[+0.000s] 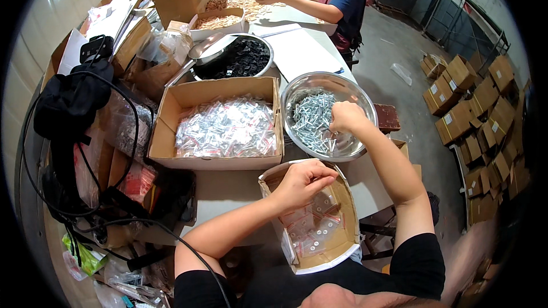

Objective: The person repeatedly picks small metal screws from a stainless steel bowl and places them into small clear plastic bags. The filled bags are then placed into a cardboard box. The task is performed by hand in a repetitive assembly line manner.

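My right hand reaches into a steel bowl, its fingers bent down and pinched at the right edge of a heap of silvery screws. My left hand hovers over the upper part of a shallow cardboard tray near my body. Its fingers are curled together, and whatever they hold is hidden. Lying in the tray are several small clear plastic bags with little white round pieces in or on them.
Left of the bowl stands a cardboard box full of small clear bags of parts. Behind it, a metal basin holds black pieces and a steel scoop. Black cables hang at left. Across the table another person handles small wooden-coloured pieces.
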Available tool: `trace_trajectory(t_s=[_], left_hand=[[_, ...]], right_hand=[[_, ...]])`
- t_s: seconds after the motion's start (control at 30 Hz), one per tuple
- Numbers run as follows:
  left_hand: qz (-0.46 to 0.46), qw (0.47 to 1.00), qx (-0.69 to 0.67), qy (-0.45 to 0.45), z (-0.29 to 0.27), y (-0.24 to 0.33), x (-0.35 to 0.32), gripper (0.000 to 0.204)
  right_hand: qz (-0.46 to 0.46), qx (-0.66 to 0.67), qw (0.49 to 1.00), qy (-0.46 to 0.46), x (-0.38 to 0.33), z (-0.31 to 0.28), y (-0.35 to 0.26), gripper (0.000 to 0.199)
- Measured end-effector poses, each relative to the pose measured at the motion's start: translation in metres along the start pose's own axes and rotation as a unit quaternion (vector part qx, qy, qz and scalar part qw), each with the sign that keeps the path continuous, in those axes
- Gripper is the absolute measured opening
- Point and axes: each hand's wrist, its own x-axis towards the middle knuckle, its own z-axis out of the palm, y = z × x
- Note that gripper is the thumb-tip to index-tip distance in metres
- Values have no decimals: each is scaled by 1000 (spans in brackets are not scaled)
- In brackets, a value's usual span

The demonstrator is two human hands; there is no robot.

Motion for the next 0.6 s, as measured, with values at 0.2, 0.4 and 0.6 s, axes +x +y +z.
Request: trace_trajectory(t_s=[0.2,0.4,0.6], left_hand=[[-102,993,18,-59,-9,13,-2,17],[-82,995,-48,-4,-4,1,1,23],[-72,987,-139,-22,-3,-8,-1,21]], right_hand=[[-24,-68,997,1,-10,3,2,35],[-82,18,995,57,-12,7,21,19],[-113,119,981,109,-21,5,25,10]])
